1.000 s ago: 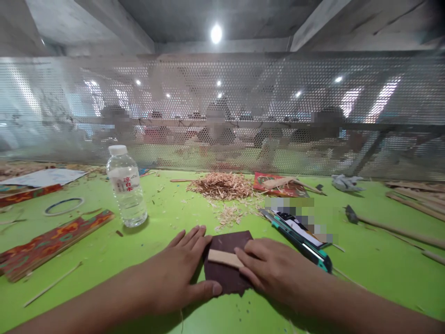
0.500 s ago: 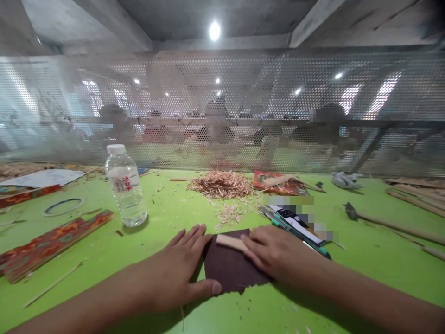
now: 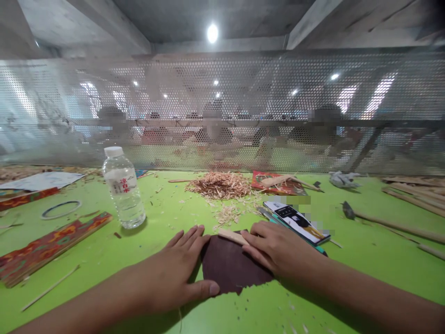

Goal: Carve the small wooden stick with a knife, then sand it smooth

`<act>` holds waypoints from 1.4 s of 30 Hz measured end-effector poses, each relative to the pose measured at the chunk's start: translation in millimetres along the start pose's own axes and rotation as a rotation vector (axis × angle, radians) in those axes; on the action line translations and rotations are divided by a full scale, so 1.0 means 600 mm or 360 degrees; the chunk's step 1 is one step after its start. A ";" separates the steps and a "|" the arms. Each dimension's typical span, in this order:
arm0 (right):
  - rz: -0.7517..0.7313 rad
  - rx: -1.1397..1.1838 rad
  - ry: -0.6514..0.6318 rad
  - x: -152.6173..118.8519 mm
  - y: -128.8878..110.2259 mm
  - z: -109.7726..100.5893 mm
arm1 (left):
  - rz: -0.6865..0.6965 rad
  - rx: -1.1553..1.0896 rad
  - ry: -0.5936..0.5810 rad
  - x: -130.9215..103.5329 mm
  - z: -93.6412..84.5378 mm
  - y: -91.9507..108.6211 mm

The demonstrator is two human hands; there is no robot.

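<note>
A dark brown sheet (image 3: pixel 234 266) with a ragged near edge, like sandpaper, lies on the green table (image 3: pixel 139 257). My left hand (image 3: pixel 174 271) rests flat with fingers spread, its thumb on the sheet's lower left corner and its fingertips by the upper left edge. Over the sheet's right side, my right hand (image 3: pixel 274 248) is closed around a pale flat wooden piece (image 3: pixel 232 237). The free end of that piece points left across the upper part of the sheet; its other end is hidden under my fingers.
A water bottle (image 3: pixel 125 190) stands left of centre. Wood shavings (image 3: pixel 224 185) are heaped behind my hands. A phone (image 3: pixel 297 221) lies beyond my right hand, a dark-headed tool (image 3: pixel 349 210) farther right. Painted boards (image 3: pixel 52 246) lie left; a perforated screen (image 3: pixel 243 111) rises behind.
My right hand and the wooden piece have shifted slightly over the sheet, toward its upper edge. My left hand stays flat on the sheet. The whole view has moved slightly.
</note>
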State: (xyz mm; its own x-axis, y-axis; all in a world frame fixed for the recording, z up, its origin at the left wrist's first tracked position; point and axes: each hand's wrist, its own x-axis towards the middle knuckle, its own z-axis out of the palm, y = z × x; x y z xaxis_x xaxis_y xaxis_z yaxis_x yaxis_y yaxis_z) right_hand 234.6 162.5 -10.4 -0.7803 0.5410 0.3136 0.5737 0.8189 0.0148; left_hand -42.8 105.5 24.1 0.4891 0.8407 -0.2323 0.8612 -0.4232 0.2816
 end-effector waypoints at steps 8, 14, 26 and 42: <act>0.0097 0.0227 -0.0107 0.001 0.007 0.001 | -0.0035 0.0037 -0.0071 -0.001 -0.004 0.004; -0.0008 0.0543 -0.0144 0.000 0.022 0.018 | -0.0026 0.0014 -0.0026 0.001 -0.001 0.001; 0.0084 0.0788 -0.0255 0.014 0.009 0.006 | -0.0070 0.0070 -0.0097 0.001 -0.008 0.008; 0.0038 0.0657 -0.0096 0.003 -0.014 0.003 | -0.0002 0.0086 -0.0206 -0.004 -0.017 -0.007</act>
State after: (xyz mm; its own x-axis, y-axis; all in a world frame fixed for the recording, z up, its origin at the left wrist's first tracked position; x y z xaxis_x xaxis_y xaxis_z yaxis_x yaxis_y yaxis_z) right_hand 227.8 156.9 -11.7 -0.7882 0.5610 0.2531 0.4534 0.8074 -0.3777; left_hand -48.9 108.6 33.0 0.4986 0.7921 -0.3521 0.8664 -0.4425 0.2315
